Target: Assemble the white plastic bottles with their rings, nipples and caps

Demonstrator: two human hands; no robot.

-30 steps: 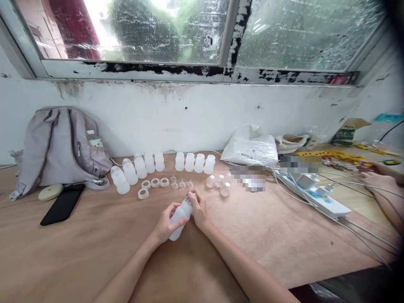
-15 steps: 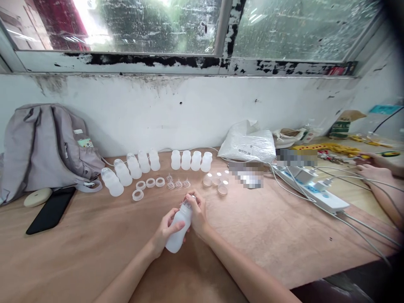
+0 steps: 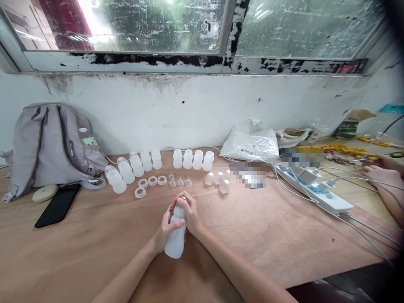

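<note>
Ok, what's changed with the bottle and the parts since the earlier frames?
The held baby bottle has come closer to the person and swung from slanting to nearly straight up in view. Both the left hand and right hand keep hold; nothing was let go. The standing bottles, rings and nipples stayed put.

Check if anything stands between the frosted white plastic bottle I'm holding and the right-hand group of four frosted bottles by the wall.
Yes: beyond your left hand and right hand, which hold the bottle, small clear pointed plastic pieces lie in front of that group. Nothing else is visible between.
</note>
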